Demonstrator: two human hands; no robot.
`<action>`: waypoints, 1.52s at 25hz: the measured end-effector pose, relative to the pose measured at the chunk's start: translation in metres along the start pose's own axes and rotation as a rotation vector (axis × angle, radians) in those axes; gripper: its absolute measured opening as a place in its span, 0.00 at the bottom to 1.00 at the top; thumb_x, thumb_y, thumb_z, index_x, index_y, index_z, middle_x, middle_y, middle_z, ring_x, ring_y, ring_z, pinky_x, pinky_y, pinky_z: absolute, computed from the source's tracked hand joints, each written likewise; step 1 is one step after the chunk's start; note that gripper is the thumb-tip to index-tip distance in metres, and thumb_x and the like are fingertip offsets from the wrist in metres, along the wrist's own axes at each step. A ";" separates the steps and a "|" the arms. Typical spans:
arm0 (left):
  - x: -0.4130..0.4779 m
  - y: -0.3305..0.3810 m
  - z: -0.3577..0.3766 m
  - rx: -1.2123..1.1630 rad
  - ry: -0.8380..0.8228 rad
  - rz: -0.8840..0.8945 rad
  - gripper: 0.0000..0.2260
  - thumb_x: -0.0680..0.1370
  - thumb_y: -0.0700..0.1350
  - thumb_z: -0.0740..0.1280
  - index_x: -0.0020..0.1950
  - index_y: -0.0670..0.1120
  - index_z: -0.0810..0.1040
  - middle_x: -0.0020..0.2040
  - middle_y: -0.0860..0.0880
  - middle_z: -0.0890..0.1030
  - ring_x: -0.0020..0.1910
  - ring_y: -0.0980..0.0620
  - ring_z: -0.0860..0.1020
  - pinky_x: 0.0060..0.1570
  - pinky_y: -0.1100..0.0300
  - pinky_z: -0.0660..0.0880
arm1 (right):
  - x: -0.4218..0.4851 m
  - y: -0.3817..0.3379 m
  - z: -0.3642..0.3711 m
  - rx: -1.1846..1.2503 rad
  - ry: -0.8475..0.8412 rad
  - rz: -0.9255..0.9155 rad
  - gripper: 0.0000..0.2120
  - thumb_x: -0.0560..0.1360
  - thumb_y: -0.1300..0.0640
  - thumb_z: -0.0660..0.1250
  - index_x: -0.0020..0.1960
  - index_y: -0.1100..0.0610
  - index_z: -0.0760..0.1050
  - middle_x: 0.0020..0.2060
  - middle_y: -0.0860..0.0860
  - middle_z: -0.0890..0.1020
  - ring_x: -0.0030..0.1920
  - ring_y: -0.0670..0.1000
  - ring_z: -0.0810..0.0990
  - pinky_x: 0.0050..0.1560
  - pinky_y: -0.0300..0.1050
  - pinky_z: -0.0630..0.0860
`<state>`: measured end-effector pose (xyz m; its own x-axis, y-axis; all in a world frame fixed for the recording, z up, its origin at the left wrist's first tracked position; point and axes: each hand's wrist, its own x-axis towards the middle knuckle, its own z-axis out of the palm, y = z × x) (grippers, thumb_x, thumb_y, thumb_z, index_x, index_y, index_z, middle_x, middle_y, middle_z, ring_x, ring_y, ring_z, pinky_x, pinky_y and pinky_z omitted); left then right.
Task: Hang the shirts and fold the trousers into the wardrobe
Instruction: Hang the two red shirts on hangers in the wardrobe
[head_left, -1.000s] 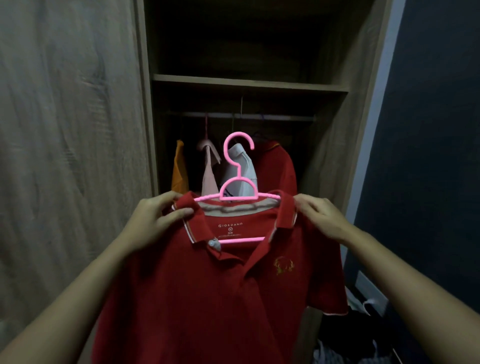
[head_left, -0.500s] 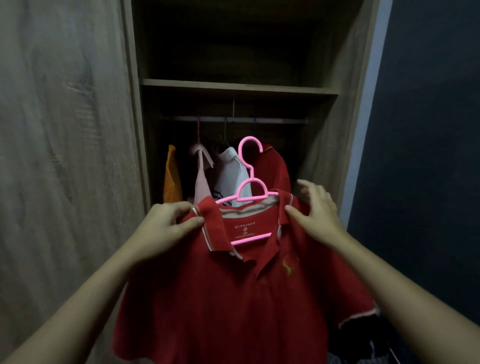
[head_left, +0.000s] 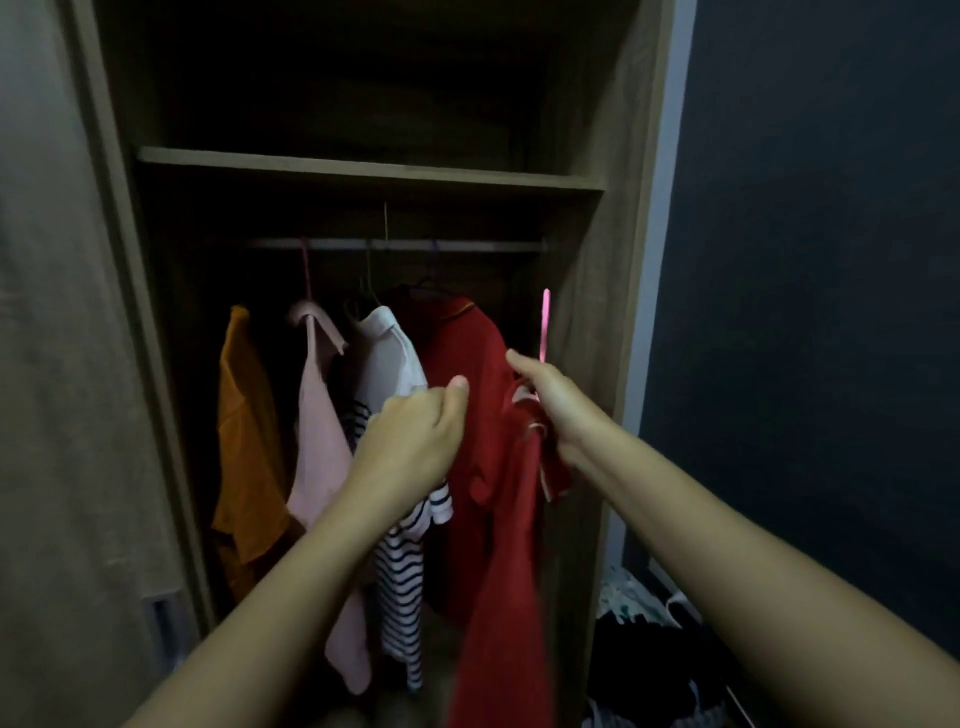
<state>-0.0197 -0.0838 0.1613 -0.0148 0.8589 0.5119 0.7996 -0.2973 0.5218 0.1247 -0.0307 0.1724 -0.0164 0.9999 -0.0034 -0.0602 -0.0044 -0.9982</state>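
Note:
I hold a red polo shirt (head_left: 511, 561) on a pink hanger (head_left: 544, 325), turned edge-on to me inside the open wardrobe. My right hand (head_left: 553, 402) grips the collar and hanger at the shirt's top. My left hand (head_left: 415, 431) pinches the shirt's near shoulder. The hanger's hook stands below the hanging rail (head_left: 400, 244), off it, near the rail's right end. An orange shirt (head_left: 244, 441), a pink top (head_left: 317, 457), a white striped shirt (head_left: 400, 519) and another red shirt (head_left: 462, 353) hang from the rail.
A wooden shelf (head_left: 363, 169) spans the wardrobe above the rail. The wardrobe's closed door (head_left: 62, 415) fills the left. Its right side panel (head_left: 613, 312) is close to the hanger. A heap of dark and light clothes (head_left: 644, 649) lies on the floor at the lower right.
I have turned the red polo from facing me to edge-on and carried it forward and right into the wardrobe. Both hands moved up toward the rail and closer together.

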 end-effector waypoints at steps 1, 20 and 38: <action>0.015 0.000 0.005 0.033 0.048 0.003 0.21 0.78 0.58 0.52 0.52 0.48 0.80 0.50 0.43 0.83 0.52 0.38 0.78 0.56 0.48 0.72 | 0.008 -0.001 -0.009 -0.049 0.021 -0.003 0.31 0.59 0.43 0.73 0.56 0.60 0.78 0.49 0.58 0.84 0.47 0.57 0.83 0.56 0.52 0.78; 0.234 -0.045 0.169 0.272 0.272 -0.149 0.11 0.79 0.37 0.58 0.61 0.42 0.66 0.61 0.39 0.70 0.50 0.38 0.78 0.43 0.49 0.76 | 0.149 -0.041 -0.083 -0.600 -0.028 -0.171 0.13 0.67 0.72 0.67 0.51 0.64 0.76 0.35 0.56 0.76 0.35 0.51 0.75 0.36 0.43 0.72; 0.229 -0.049 0.140 0.123 -0.026 0.011 0.37 0.74 0.32 0.61 0.77 0.51 0.48 0.76 0.47 0.58 0.71 0.47 0.66 0.65 0.59 0.64 | 0.327 -0.092 -0.017 -1.206 0.103 -0.329 0.17 0.75 0.58 0.63 0.63 0.61 0.72 0.62 0.60 0.76 0.62 0.60 0.75 0.58 0.48 0.74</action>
<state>0.0216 0.1861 0.1570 0.0085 0.8669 0.4985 0.8671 -0.2547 0.4282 0.1414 0.2972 0.2625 -0.0931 0.9475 0.3059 0.9046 0.2088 -0.3715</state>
